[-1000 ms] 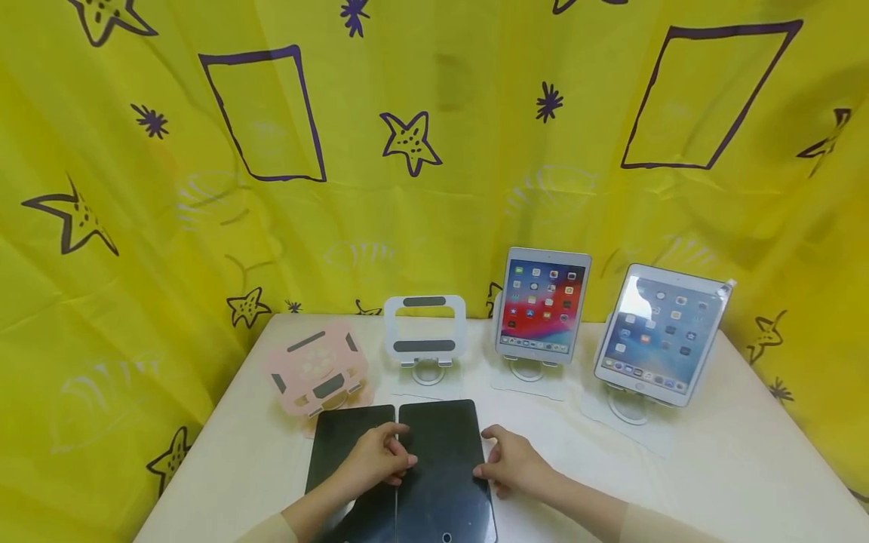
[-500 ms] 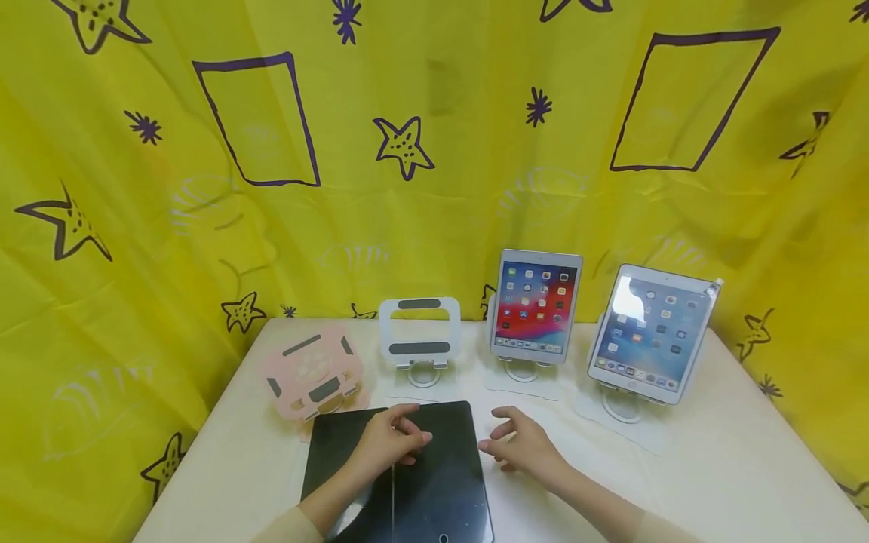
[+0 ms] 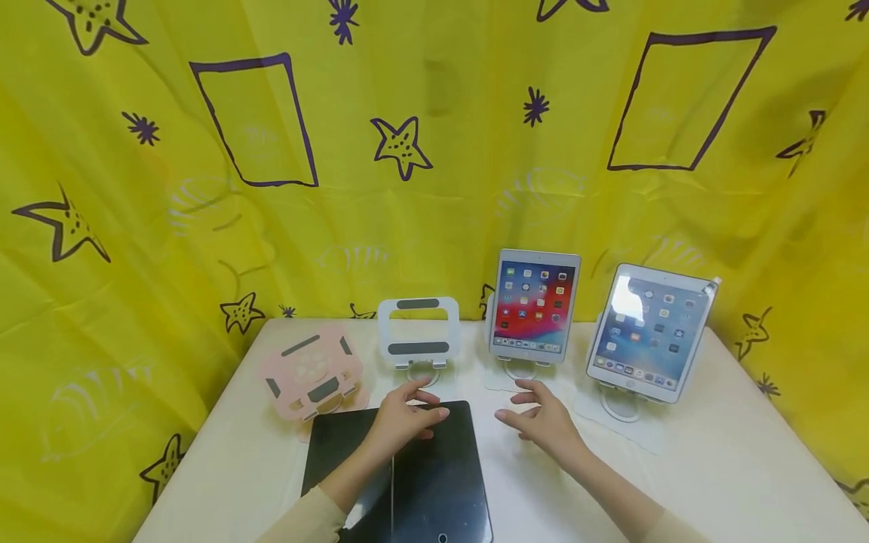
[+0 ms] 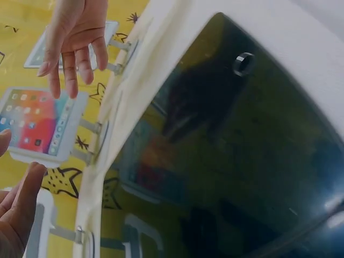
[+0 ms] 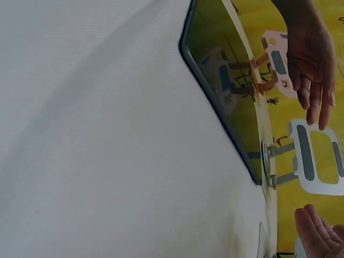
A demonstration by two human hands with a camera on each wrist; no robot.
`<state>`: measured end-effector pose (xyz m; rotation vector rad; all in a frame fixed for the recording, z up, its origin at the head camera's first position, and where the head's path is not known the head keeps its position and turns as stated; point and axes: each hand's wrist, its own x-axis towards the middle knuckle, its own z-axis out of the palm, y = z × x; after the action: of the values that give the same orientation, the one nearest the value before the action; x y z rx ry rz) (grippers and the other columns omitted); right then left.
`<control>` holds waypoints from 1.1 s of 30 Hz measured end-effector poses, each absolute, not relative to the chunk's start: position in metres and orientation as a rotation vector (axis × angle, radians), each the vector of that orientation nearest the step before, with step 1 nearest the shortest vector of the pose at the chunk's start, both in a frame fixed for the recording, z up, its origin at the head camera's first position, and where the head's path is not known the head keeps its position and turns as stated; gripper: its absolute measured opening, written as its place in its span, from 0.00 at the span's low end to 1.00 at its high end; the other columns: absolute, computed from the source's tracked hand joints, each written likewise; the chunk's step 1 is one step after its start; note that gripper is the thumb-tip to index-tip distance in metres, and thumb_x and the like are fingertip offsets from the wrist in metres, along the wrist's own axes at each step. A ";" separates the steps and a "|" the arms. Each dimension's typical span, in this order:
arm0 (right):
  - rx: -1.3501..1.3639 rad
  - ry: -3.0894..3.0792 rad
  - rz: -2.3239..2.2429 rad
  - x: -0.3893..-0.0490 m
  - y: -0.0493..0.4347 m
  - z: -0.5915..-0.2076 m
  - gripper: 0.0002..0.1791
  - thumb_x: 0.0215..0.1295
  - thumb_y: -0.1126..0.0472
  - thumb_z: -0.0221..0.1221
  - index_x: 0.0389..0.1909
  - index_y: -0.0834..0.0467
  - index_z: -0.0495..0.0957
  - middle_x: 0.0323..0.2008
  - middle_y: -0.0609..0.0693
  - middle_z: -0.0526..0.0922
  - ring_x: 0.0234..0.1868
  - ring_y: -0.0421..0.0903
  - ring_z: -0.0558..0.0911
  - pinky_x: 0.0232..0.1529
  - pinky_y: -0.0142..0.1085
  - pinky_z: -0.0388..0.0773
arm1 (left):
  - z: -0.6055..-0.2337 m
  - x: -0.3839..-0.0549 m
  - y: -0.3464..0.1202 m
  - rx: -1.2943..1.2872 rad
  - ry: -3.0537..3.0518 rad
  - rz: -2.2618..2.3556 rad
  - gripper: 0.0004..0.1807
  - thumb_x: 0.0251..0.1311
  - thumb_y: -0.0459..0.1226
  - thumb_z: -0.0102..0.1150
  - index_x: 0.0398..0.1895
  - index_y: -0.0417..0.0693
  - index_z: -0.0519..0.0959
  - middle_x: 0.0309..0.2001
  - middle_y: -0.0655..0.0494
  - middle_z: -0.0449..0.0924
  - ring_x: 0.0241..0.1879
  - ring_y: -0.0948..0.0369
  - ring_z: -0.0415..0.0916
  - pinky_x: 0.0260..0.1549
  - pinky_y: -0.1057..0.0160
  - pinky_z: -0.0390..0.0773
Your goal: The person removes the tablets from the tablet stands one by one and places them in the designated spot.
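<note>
Two dark tablets with black screens lie side by side on the table, the left tablet [image 3: 339,445] and the right tablet [image 3: 441,483]. My left hand [image 3: 402,416] hovers over their upper part, fingers relaxed and holding nothing; the left wrist view catches its fingers [image 4: 24,207] at the lower left. To the right of the tablets, my right hand [image 3: 548,424] is raised with loosely bent fingers and nothing in them. Behind the left hand stands a white tablet stand [image 3: 419,348], bearing no tablet.
A pink stand [image 3: 319,369] is at the back left. At the back right, a lit white tablet with a red-and-blue screen [image 3: 535,305] and another with a blue screen [image 3: 652,332] rest on stands. A yellow patterned curtain [image 3: 434,219] hangs behind the table [image 3: 733,467].
Both hands have moved forward, away from the dark tablets. The right hand has left the right tablet's edge and shifted right. The dark tablets stay in place; the view has shifted slightly.
</note>
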<state>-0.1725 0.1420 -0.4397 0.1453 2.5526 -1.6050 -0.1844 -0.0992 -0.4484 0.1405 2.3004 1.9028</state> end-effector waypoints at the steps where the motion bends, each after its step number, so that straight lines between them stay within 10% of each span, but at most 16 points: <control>1: 0.144 2.552 -1.618 -0.174 0.144 -0.438 0.41 0.50 0.52 0.70 0.63 0.61 0.64 0.51 0.62 0.77 0.35 0.47 0.82 0.34 0.40 0.83 | -0.447 -0.186 -0.097 0.145 2.299 1.909 0.38 0.48 0.36 0.71 0.64 0.37 0.67 0.44 0.39 0.80 0.31 0.50 0.83 0.24 0.58 0.83; 24: 0.182 2.779 -1.797 -0.215 0.191 -0.400 0.52 0.54 0.48 0.67 0.72 0.56 0.46 0.62 0.60 0.67 0.50 0.56 0.78 0.36 0.24 0.78 | -0.409 -0.226 -0.041 0.172 2.548 1.900 0.42 0.46 0.43 0.73 0.67 0.53 0.66 0.54 0.53 0.77 0.48 0.56 0.79 0.38 0.61 0.82; 33: 0.150 2.917 -1.770 -0.230 0.198 -0.401 0.51 0.54 0.56 0.68 0.71 0.59 0.47 0.63 0.63 0.65 0.60 0.60 0.70 0.58 0.53 0.71 | -0.407 -0.245 -0.027 0.380 2.508 2.012 0.42 0.50 0.38 0.71 0.69 0.49 0.62 0.58 0.50 0.73 0.55 0.53 0.74 0.50 0.54 0.78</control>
<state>-0.2299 0.1979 -0.4007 0.1501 2.9168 -1.7705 -0.2447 -0.0266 -0.4068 0.3800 2.5085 2.0122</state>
